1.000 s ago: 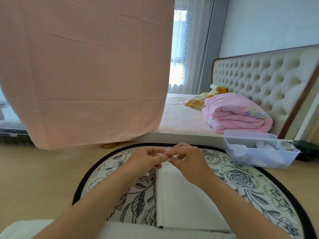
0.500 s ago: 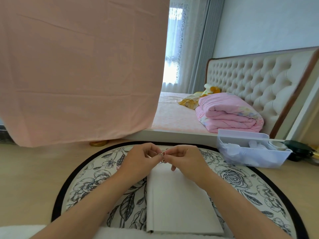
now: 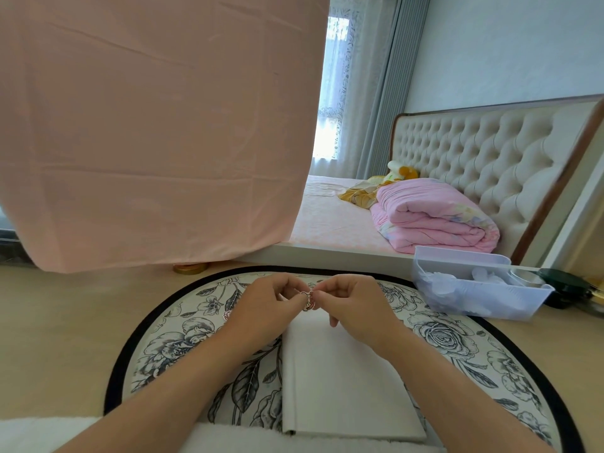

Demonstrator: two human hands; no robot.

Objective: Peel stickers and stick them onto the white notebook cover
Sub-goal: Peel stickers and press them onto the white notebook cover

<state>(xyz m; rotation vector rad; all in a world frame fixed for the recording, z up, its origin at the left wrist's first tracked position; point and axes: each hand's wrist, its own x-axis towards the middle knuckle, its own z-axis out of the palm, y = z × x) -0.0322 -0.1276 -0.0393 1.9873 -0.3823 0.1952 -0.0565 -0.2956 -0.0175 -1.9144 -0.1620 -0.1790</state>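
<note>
Bedroom floor is under you, and a round flowery mat (image 3: 183, 325) lies on it. Your white notebook (image 3: 340, 380) lies closed on the middle of the mat. Something white and fluffy at the bottom hides part of the notebook's near edge. Your left hand (image 3: 268, 305) and your right hand (image 3: 353, 305) meet just over its far edge. Both pinch one tiny sticker (image 3: 309, 299) with curled fingers. The sticker is pink and white, your fingertips cover part of it, and it is too small to tell what it shows. A small pink bit (image 3: 227, 314) peeks out on the mat beside your left hand, and you cannot tell what it is. A big pink sheet (image 3: 147, 125) hangs on the left and hides that side of the room. A clear plastic box (image 3: 474, 289) sits just past the mat's far right edge, and the things inside it look blurry.
</note>
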